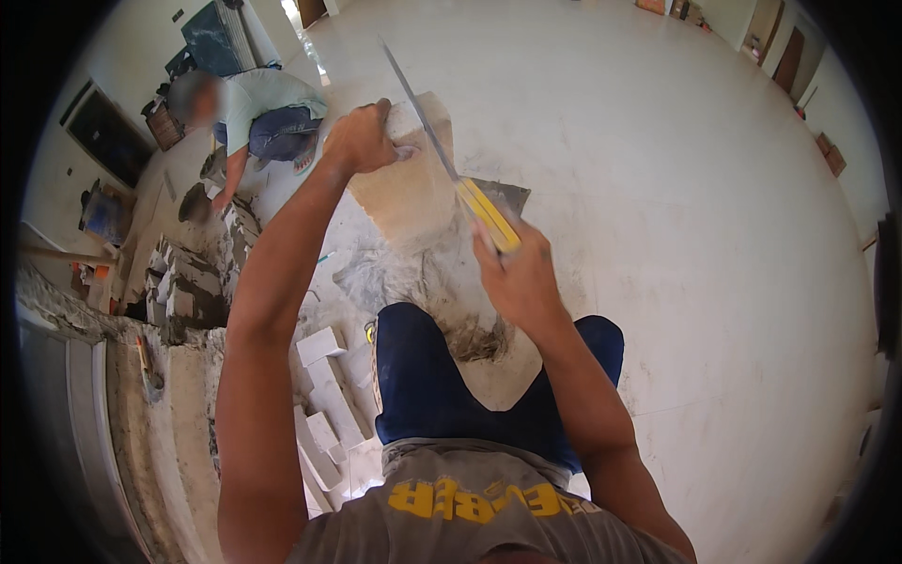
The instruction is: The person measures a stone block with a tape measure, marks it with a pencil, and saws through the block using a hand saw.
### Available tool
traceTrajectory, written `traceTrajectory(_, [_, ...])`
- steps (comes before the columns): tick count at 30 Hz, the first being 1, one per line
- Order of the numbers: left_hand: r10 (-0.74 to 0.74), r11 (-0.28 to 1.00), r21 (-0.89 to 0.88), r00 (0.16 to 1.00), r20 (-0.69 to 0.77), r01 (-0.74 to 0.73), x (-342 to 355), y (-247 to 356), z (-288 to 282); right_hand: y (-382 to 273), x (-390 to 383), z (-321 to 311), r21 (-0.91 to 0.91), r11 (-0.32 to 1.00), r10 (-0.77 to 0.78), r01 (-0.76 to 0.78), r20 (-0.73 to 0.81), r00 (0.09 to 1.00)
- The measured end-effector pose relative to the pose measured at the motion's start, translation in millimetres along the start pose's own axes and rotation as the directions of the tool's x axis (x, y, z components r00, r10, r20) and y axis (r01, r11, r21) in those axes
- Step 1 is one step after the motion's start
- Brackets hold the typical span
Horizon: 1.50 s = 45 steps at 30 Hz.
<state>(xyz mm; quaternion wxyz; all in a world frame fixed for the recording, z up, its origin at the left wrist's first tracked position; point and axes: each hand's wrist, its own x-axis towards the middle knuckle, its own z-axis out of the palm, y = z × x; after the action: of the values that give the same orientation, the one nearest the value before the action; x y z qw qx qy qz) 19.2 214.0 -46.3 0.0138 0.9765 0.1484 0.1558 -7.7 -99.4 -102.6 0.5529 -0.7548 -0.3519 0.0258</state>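
Observation:
My left hand [362, 139] grips the upper left part of a pale beige block [399, 202], its fingers curled over the edge. My right hand [517, 273] is closed round the yellow handle of a saw [489, 211], whose long thin steel blade [418, 103] slants up over the block, toward the far side. Whether the blade touches the block I cannot tell. Grey dust and scraps [395, 282] lie beneath the block, between it and my knees.
A co-worker [263, 113] squats at upper left, one hand by a mortar-smeared row of blocks [188, 291] and a dark bucket [195, 202]. Cut white blocks [334, 385] lie beside my left knee. A trowel [150, 367] rests on the ledge at left. Pale tiled floor [733, 282] stretches right.

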Motion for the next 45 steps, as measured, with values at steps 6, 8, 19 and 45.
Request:
traceTrajectory(6, [0.001, 0.999, 0.048, 1.0, 0.004, -0.001, 6, -4, -8, 2, -40, 0, 0.107, 0.994, -0.028, 0.033, -0.05, 0.998])
traceTrajectory(8, [-0.033, 0.999, 0.026, 0.999, 0.018, 0.032, 10, -3, -5, 4, -96, -27, 0.11, 0.994, -0.013, 0.02, -0.063, 0.998])
traceTrajectory(19, [-0.022, 0.998, 0.059, 0.997, 0.072, 0.018, 15, 17, -4, 16, -18, 5, 0.072, 0.997, 0.008, -0.002, -0.082, 0.997])
traceTrajectory(45, [-0.031, 0.999, -0.013, 0.999, -0.018, 0.031, 3, -33, -7, -11, 31, 23, 0.09, 0.989, 0.106, -0.114, 0.093, 0.99])
